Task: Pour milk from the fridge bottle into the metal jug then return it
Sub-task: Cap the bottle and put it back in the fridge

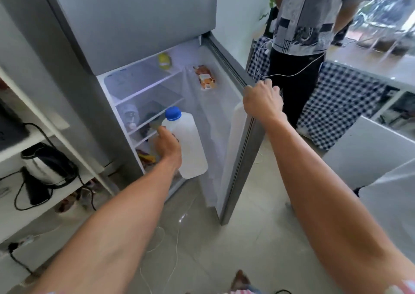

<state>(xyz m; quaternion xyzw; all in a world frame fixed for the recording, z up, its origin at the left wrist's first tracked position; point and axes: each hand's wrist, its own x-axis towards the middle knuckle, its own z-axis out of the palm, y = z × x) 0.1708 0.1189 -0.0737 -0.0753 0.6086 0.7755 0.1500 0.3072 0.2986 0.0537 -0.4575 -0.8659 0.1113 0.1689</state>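
- The white translucent plastic milk bottle with a blue screw cap (187, 143) hangs upright in front of the open lower compartment of the fridge, clear of the shelves and above the floor, cap on.
- The left hand (167, 146) carries it: the grip is wrapped around the bottle's left side at its handle, thumb up near the shoulder, fingers hidden behind the body.
- The right hand (261, 100) has its grip clenched over the top outer edge of the grey fridge door (241, 159), holding it open.
- No metal jug shows anywhere in view, so I cannot tell whether the pour is done. The bottle sits at the fridge mouth, which fits either taking it out or putting it back; the level of milk inside cannot be read through the plastic.
- If it is coming out, the next move calls for carrying it clear of the door, swinging the door shut with the right hand, and finding the jug. If it is going back, it needs a free spot on a shelf or in the door.
- Inside the fridge: glass shelves (148, 89) with a yellow item (165, 60) on the top one, and an orange-brown packet (205, 78) in the door; its label is too blurred to read. The bottle shows no legible label or brand.
- To the left, a black-and-silver electric kettle (46, 164) stands on a white shelf unit (89, 165). A second person (301, 35) in a patterned shirt stands behind the door.
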